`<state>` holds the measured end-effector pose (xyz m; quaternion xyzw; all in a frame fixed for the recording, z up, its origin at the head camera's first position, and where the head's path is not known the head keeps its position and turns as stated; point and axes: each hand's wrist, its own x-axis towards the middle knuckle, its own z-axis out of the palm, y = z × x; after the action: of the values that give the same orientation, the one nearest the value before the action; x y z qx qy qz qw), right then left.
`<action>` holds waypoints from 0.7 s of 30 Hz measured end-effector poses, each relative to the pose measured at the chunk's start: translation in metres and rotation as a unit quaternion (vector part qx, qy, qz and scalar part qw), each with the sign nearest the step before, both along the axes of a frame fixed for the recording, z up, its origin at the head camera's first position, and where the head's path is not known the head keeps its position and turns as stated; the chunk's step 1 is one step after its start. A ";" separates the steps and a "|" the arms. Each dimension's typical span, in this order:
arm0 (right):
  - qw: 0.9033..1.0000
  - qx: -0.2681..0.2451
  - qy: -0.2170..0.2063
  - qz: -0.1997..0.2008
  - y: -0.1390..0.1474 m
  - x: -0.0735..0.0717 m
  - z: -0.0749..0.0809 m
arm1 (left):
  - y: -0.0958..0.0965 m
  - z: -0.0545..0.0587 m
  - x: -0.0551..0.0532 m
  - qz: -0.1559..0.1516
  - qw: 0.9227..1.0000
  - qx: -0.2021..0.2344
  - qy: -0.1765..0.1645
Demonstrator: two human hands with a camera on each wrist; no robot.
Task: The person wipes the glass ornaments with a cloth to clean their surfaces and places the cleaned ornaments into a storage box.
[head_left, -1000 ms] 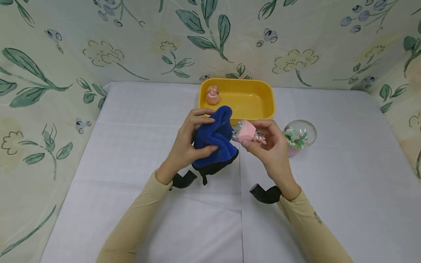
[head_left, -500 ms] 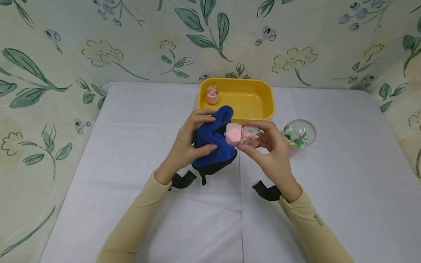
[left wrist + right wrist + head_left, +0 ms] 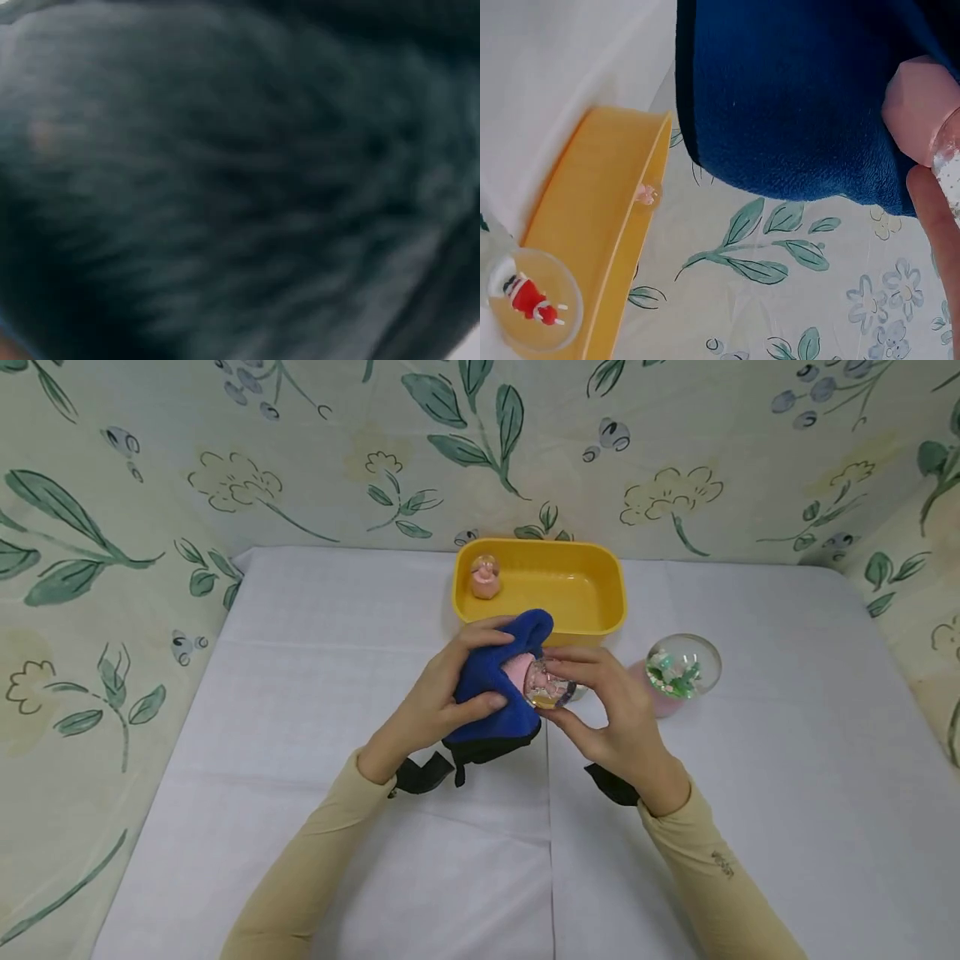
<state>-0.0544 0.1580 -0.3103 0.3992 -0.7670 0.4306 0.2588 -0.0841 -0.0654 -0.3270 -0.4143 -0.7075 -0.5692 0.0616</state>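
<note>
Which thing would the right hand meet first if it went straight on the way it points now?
Most likely the blue cloth, just beyond the pink-based globe in the right hand; exact depth is unclear.

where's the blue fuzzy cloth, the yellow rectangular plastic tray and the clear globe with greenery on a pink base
Blue fuzzy cloth (image 3: 787, 109), right wrist view: its fuzzy blue surface
Yellow rectangular plastic tray (image 3: 558, 585), head view: bare inner floor
Clear globe with greenery (image 3: 682, 668), head view: its dome
</note>
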 end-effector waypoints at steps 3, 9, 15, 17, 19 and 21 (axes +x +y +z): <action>1.000 -0.001 0.021 -0.001 0.000 -0.001 0.000 | 0.002 -0.001 0.000 -0.019 1.000 -0.019 0.013; 0.999 -0.039 -0.032 0.004 0.001 -0.002 -0.005 | 0.005 -0.002 -0.001 -0.021 0.997 -0.003 0.073; 0.977 -0.134 -0.164 0.037 -0.001 -0.001 -0.010 | 0.006 0.002 -0.001 -0.033 0.995 0.012 0.096; 0.955 -0.177 -0.230 0.052 -0.003 0.001 -0.010 | 0.007 0.003 -0.001 -0.034 0.994 0.009 0.106; 0.929 -0.217 -0.293 0.064 -0.004 0.003 -0.009 | 0.007 0.004 0.000 -0.030 0.993 0.001 0.115; 0.909 -0.234 -0.339 0.064 -0.005 0.005 -0.007 | 0.008 0.004 0.001 -0.023 0.993 -0.004 0.120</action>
<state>-0.0490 0.1528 -0.3173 0.2051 -0.6585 0.7229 0.0417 -0.0834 -0.0577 -0.3235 -0.4961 -0.6873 -0.5142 0.1311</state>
